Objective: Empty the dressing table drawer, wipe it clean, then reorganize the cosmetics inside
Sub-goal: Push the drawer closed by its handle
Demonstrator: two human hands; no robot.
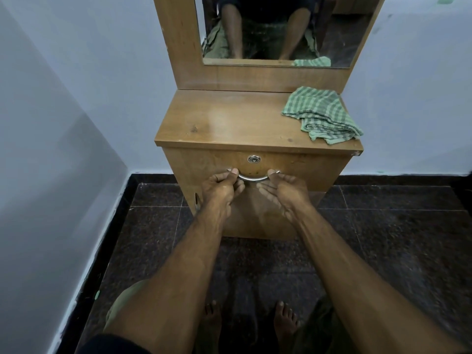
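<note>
A wooden dressing table [229, 118] stands against the wall, its drawer front [306, 164] closed, with a round lock [254, 158] above a curved metal handle [252, 178]. My left hand [221, 186] is curled around the handle's left end. My right hand [281, 187] has its thumb on the handle's right end, palm turned up and fingers cupped beneath. A folded green checked cloth [324, 114] lies on the tabletop at the back right. The drawer's contents are hidden.
A mirror [275, 29] rises behind the tabletop and reflects a person's legs. Pale walls close in on the left and behind. The floor [383, 238] is dark speckled tile; my bare feet [283, 320] show below. A lower cabinet door sits under the drawer.
</note>
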